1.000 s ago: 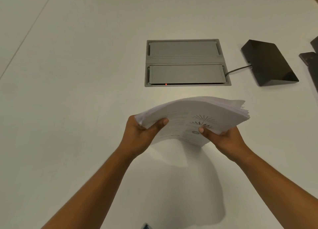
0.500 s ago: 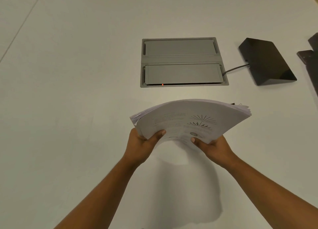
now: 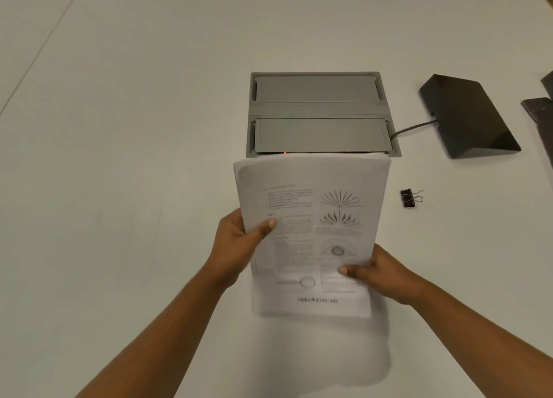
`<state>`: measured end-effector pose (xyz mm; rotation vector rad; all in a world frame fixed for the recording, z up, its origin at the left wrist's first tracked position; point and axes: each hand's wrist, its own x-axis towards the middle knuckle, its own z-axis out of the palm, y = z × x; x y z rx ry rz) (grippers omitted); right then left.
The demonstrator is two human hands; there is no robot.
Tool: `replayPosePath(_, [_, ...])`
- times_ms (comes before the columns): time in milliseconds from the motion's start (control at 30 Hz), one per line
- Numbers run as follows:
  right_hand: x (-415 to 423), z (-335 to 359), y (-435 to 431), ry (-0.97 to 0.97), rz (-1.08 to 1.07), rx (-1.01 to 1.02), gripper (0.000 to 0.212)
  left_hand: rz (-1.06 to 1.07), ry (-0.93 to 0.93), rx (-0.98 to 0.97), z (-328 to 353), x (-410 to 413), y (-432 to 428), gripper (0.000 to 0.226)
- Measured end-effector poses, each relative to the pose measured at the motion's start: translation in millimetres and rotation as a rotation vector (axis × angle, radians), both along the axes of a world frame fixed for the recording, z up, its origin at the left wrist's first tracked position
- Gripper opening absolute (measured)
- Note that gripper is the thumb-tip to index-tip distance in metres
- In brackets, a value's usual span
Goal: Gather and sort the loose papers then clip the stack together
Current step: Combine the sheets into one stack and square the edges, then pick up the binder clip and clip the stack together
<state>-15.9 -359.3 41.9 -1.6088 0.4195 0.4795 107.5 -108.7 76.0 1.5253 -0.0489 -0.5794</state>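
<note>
Paper stack (image 3: 311, 233) is up in both hands over the table (image 3: 119, 188), printed pg facing the camera. Its top edge overlaps the near rim of the grey hatch (image 3: 320, 113) in view. Bottom edge is blurred, so can't tell if it touches the table or hangs just above. Left hand (image 3: 236, 242) grips the stack's left edge approx halfway up, thumb pressed on the front sheet, other fingers curled behind & hidden. Right hand (image 3: 380, 275) grips the lower right edge the same way: thumb flat on the pg, rest out of sight under the paper. Binder clip (image 3: 410, 198) lies on the table to the right of the stack, apart from it, untouched. A black wedge-shaped device (image 3: 466, 116) w/ its cable (image 3: 413, 126) sits further back. Looks like the squaring-up stage, clip not on yet. Risks, as I judge them: top-left corner shows sheets stepped, not flush, so clipping now would lock in a ragged edge. To fetch the clip the right hand must let go, leaving the left hand alone w/ a side grip. Sheets could then sag, fan out or slide off the bottom, esp. inner ones. If the stack is thick, the clip may not bite all pgs. Tapping too hard could buckle the bottom edge.
</note>
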Motion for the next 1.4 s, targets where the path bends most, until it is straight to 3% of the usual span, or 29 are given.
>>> replayPosePath(200, [-0.5, -9.1, 4.2, 0.093, 0.080, 0.162, 0.046, 0.054, 0.096, -0.042, -7.5, 21.3, -13.9, 0.026])
replayPosePath(500, [9.1, -35.0, 11.9, 0.078, -0.376, 0.040, 0.023, 0.105, 0.171, 0.095, -48.3, 21.9, -28.9, 0.019])
replayPosePath(600, [7.2, -39.3, 7.6, 0.107, -0.367, 0.059, 0.026, 0.124, 0.170, 0.026, -55.5, 30.8, -28.7, 0.021])
replayPosePath(733, [9.7, -39.0, 4.0, 0.152, -0.336, 0.180, 0.029, 0.160, 0.265, -0.115, -64.1, 55.4, -25.6, 0.045])
replayPosePath(833, [14.5, -37.4, 4.9, 0.186, -0.351, 0.237, 0.029, 0.086, 0.267, -0.110, -68.2, 65.3, -28.0, 0.032])
replayPosePath(933, [19.5, -41.4, 7.5, 0.192, -0.370, 0.155, 0.026, 0.094, 0.236, -0.076, -72.0, 67.6, -34.8, 0.020])
replayPosePath(1100, [21.2, -45.7, 14.4, 0.126, -0.496, -0.014, 0.019, 0.194, 0.219, -0.008, -78.9, 67.1, -42.6, 0.033])
replayPosePath(1233, [20.5, -45.8, 19.8, 0.109, -0.612, 0.072, 0.022, 0.131, 0.189, 0.083, -82.8, 59.0, -44.2, 0.018])
replayPosePath(1300, [21.6, -44.3, 20.6, 0.128, -0.567, 0.080, 0.022, 0.122, 0.157, 0.086, -83.4, 55.9, -44.6, 0.017])
replayPosePath(1400, [26.3, -39.9, 8.4, 0.192, -0.383, -0.095, 0.010, 0.138, 0.142, 0.059, -86.1, 55.7, -44.3, 0.021])
